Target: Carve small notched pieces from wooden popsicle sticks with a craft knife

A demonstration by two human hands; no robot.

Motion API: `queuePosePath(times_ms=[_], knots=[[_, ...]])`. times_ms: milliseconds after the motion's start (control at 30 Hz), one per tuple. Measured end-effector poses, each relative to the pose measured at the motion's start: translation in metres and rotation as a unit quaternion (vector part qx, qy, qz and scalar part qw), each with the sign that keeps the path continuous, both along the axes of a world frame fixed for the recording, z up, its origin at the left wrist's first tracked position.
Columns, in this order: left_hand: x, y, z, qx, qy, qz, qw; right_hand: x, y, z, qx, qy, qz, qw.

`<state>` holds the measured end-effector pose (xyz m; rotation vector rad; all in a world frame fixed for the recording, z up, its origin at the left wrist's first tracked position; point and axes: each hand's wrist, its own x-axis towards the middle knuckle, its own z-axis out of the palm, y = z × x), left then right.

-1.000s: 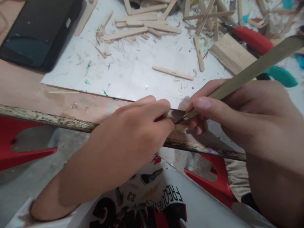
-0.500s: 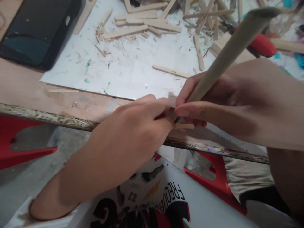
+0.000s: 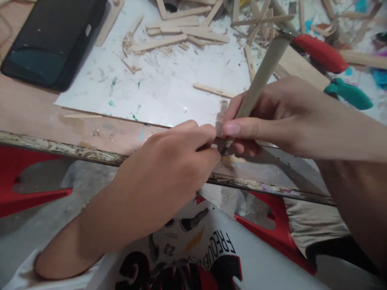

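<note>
My left hand (image 3: pixel 178 157) is closed over a wooden craft stick (image 3: pixel 232 159) near the table's front edge. Only the stick's right end shows past my fingers; the rest is hidden. In my right hand (image 3: pixel 266 121), thumb and fingers pinch a craft knife (image 3: pixel 260 80) by its long, khaki handle, which leans up and to the right. Its dark, narrow tip points down at the stick, right beside my left fingertips. I cannot tell whether the tip is touching the wood.
White paper (image 3: pixel 163 80) covers much of the table, with a loose craft stick (image 3: pixel 213 89) and wood shavings on it. Several sticks (image 3: pixel 193 32) are heaped at the back. A phone (image 3: pixel 51 44) lies at left. Pliers with red (image 3: pixel 323 52) and green handles lie at right.
The knife's handle has swung to the left and stands steeper. My right hand has turned with it, uncovering the pliers' green handle. My left hand has stayed nearly still.
</note>
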<state>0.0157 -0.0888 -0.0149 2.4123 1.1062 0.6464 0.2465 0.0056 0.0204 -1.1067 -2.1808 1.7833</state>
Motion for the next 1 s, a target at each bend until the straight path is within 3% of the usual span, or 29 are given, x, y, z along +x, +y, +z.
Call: queuePosePath(times_ms=[133,400,600,767,933,1000], knots=[[0.000,0.000,-0.001,0.011,-0.003,0.014,1.000,0.002,0.003,-0.001,-0.006,0.025,0.014,1.000],[0.002,-0.004,-0.001,0.009,-0.009,0.015,1.000,0.006,-0.003,-0.001,-0.041,0.022,-0.024,0.999],[-0.004,0.003,-0.003,0.024,0.007,-0.024,0.999,0.009,-0.016,0.001,0.040,0.020,-0.111,0.993],[-0.007,0.005,-0.005,0.036,0.018,-0.014,0.999,0.008,-0.024,0.004,0.122,-0.023,-0.085,0.989],[-0.005,0.002,-0.005,0.025,0.000,0.005,1.000,0.021,-0.041,0.010,0.254,-0.026,0.009,0.967],[-0.005,0.002,-0.006,0.014,-0.005,0.007,1.000,0.029,-0.052,0.009,0.302,-0.029,-0.051,0.951]])
